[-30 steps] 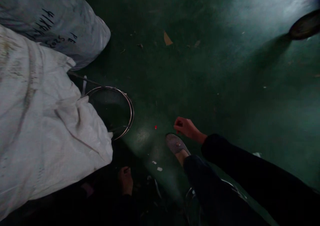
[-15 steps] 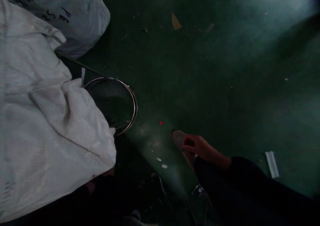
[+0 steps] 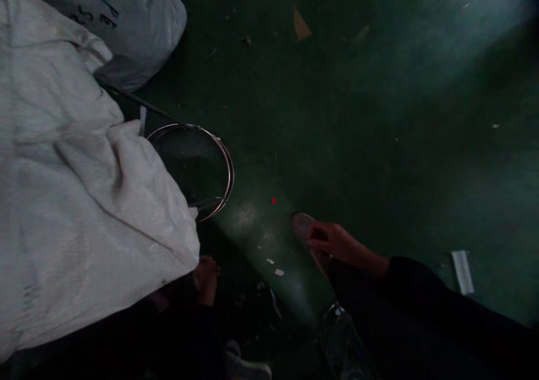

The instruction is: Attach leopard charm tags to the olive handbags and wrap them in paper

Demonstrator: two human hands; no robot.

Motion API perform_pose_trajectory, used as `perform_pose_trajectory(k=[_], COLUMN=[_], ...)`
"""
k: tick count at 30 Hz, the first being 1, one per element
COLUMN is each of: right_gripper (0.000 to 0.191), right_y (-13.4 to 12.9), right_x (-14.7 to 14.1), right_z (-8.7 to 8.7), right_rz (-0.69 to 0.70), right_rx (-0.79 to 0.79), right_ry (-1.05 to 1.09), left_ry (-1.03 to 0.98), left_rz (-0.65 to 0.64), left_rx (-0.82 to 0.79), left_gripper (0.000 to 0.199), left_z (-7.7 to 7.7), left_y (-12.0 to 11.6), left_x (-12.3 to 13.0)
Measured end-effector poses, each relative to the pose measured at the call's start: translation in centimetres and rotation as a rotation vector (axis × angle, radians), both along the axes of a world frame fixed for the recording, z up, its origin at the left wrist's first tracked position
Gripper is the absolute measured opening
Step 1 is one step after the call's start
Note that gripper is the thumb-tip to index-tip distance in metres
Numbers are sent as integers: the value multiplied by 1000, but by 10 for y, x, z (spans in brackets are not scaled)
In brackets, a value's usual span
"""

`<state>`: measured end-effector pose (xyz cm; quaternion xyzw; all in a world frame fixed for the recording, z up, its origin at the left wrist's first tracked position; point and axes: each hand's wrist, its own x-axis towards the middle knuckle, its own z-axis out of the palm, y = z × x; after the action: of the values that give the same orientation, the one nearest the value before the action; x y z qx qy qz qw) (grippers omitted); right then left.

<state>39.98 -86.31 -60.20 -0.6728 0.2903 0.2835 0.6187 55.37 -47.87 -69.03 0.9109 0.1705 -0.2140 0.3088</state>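
Observation:
My right hand (image 3: 339,242) hangs above the floor with its fingers curled towards the thumb. Nothing shows between them. Below it in the picture, a foot in a mesh-topped shoe (image 3: 302,225) stands on the floor, partly covered by the hand. A large white woven sack (image 3: 88,200) fills the left side. My left hand (image 3: 206,273) comes out from behind the sack's lower right corner, its fingers bent in. Whether it grips the sack is too dark and covered to tell.
A grey-white sack (image 3: 147,26) with black handwriting stands at the upper left. Beside the sacks lies a coil of thin metal wire or tubing (image 3: 231,172). Paper scraps (image 3: 279,272), a tan piece (image 3: 301,23) and a pale strip (image 3: 462,270) litter the green floor (image 3: 357,127). A shoe (image 3: 248,367) shows below.
My left hand has come further out from behind the sack's edge. The floor and litter have shifted slightly in view. My right hand keeps the same curled shape.

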Motion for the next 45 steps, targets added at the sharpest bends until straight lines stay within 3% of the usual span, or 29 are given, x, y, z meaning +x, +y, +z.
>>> perform_pose_trajectory(k=[4,8,19,24,33,36,40,43,45], right_gripper=[17,17,14,15,21,19,22,41,42], right_y=[-1,0,4,4,6,6,15,28,38], right_x=[-2,-7,-7,-6,-8,-4,13,26,32], right_z=[-2,-8,-8,-5,-11,-2,36,86,125], right_rz=[-19,-23,14,33,56,67,183,407,526], right_rx=[-6,0,-14,-22,11,27,128,220,288], right_ry=[-12,-18,-40,-57,-30,-30,-68,-152,-238], left_ry=[126,162,219,312,256,244,289,343,362], left_rz=[-39,-83,-117,-4,211,291,303,278,263], left_rx=[-19,-31,83,8,-379,-465,-569,-631,-691], left_gripper=[15,15,17,23,26,27,28,32,35], left_z=[-11,-21,-37,-27,45,70,127,185,224], left_y=[-6,-10,-9,-18,-35,-50,-86,-118,-135], left_x=[-39,-59,-61,-63,-88,-91,-106,-123,-132])
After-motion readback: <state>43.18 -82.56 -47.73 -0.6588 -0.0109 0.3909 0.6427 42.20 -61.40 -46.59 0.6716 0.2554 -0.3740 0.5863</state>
